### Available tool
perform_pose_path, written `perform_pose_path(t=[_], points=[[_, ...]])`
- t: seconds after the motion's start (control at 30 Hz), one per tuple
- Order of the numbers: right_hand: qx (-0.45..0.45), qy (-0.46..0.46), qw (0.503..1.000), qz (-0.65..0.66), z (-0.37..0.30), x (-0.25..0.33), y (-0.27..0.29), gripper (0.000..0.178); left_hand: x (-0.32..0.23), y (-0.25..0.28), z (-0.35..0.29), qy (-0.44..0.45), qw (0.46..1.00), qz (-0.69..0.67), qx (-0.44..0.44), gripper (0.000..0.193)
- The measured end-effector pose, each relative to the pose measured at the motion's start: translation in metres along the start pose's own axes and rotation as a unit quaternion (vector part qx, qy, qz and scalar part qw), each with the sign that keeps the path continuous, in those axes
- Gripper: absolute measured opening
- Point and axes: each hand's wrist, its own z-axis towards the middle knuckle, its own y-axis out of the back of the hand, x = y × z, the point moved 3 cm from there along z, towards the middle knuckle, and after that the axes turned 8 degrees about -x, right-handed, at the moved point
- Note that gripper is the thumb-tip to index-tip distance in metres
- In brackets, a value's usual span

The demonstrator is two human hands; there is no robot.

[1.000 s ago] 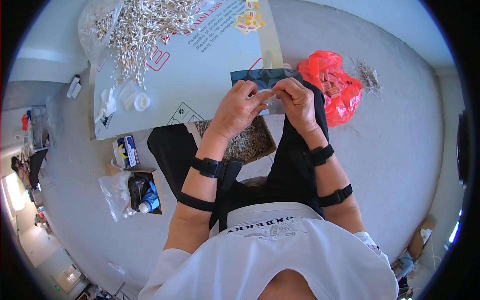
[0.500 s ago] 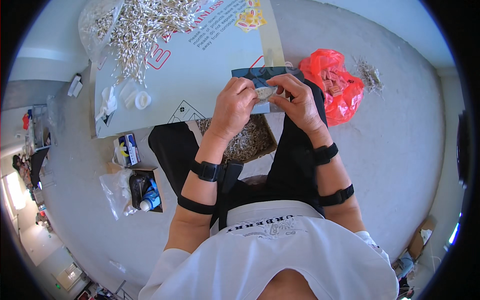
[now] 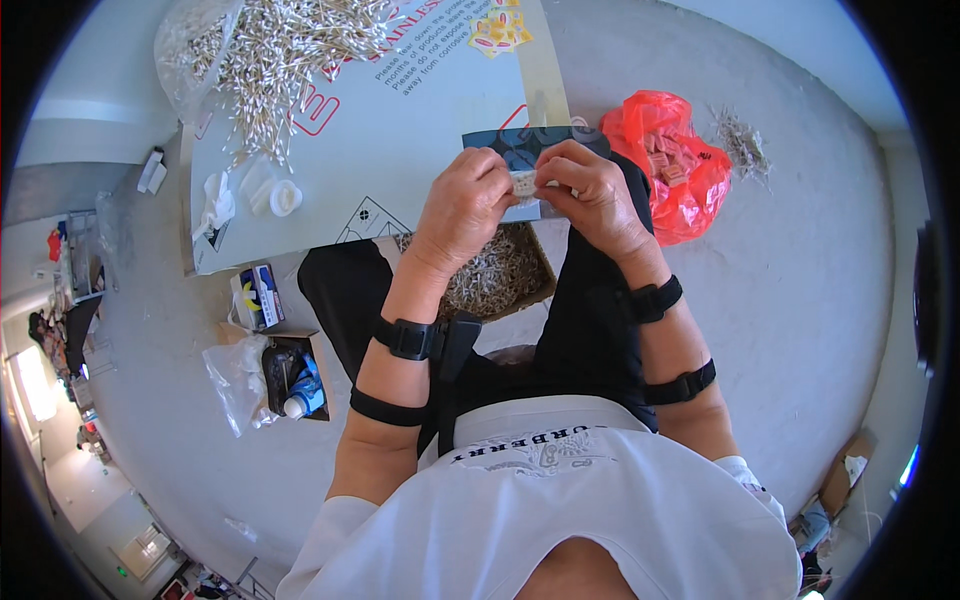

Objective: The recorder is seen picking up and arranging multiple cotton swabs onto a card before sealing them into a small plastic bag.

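My left hand and my right hand meet over the near edge of the table. Between their fingertips is a small bundle of cotton swabs, with pale tips packed close together. Both hands are closed on it, the left at one end and the right thumb and fingers at the other. A dark translucent sheet lies just beyond my fingers. Below my hands, between my knees, an open carton holds many loose swabs.
A heap of cotton swabs spills from a clear bag at the table's far left. Small white plastic containers sit nearer. Yellow packets lie far right. On the floor stand a red bag of pink packets and a box with a blue bottle.
My hands have turned the swab bundle so that its pale end looks more rectangular than oval. The right fingers have drawn in closer around it.
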Motion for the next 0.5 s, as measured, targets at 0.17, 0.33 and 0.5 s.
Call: perform_pose_path(t=[0.17,0.33,0.5], points=[[-0.017,0.078,0.996,-0.051,0.007,0.014,0.004,0.013,-0.007,0.006,0.007,-0.065,0.997,0.052,-0.003,0.023],[-0.031,0.134,0.983,-0.122,0.004,0.024,-0.002,0.015,-0.006,0.002,0.008,-0.073,0.991,0.095,0.065,0.017],[0.002,0.145,0.98,-0.137,0.013,0.013,-0.008,0.02,0.002,0.005,0.007,-0.043,0.996,0.078,0.027,0.014]])
